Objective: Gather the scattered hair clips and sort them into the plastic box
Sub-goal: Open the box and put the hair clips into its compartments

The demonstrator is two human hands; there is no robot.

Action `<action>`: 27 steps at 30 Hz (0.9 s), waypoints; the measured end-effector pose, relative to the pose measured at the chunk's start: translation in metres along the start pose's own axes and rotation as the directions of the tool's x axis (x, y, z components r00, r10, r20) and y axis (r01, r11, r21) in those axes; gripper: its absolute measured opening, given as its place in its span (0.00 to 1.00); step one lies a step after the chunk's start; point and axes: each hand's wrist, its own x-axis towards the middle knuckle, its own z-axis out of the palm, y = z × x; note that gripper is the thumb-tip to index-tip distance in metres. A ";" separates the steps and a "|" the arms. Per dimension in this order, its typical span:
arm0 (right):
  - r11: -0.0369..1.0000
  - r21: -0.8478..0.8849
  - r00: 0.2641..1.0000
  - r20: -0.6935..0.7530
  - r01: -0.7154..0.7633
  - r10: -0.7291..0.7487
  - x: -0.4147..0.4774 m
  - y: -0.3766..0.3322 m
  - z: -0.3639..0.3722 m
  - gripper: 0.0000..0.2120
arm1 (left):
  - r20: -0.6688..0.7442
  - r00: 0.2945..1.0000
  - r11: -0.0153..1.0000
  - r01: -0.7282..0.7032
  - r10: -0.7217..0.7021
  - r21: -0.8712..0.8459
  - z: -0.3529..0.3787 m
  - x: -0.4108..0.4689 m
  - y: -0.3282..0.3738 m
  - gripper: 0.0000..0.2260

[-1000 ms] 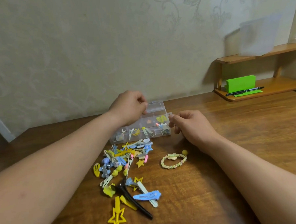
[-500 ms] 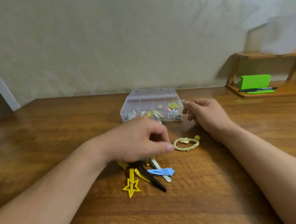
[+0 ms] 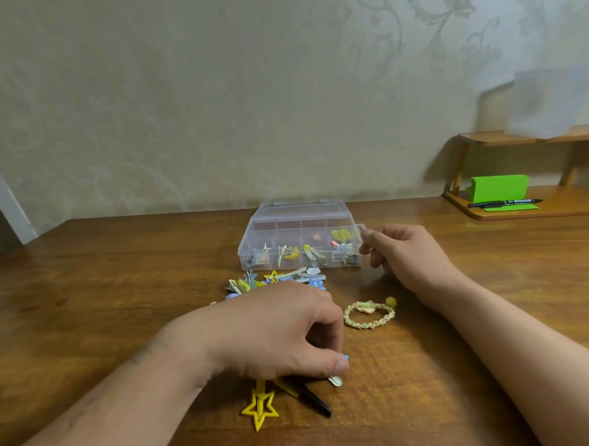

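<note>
Blue snap clip (image 3: 345, 357) sits pinched in the curled left hand (image 3: 275, 333), above the scattered hair-clip pile (image 3: 279, 279). The right hand (image 3: 404, 254) pinches the side tab of the clear compartmented plastic box (image 3: 300, 222), whose front cells hold clips. The brown wooden table (image 3: 119, 283) lies bare to the left.

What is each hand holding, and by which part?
Left hand seems to pinch a blue clip, grip point hidden. Right hand pinches the right-side tab of the plastic box.

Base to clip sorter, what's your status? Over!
Left hand pinching blue clip. Right hand holds box by its tab. Hair tie between hands, not blocking.
</note>
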 end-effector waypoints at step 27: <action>0.999 -0.030 1.000 0.020 -0.018 0.018 0.002 0.000 -0.001 0.18 | -0.516 0.766 0.767 -0.048 -0.382 -0.640 -0.015 0.035 -0.033 0.02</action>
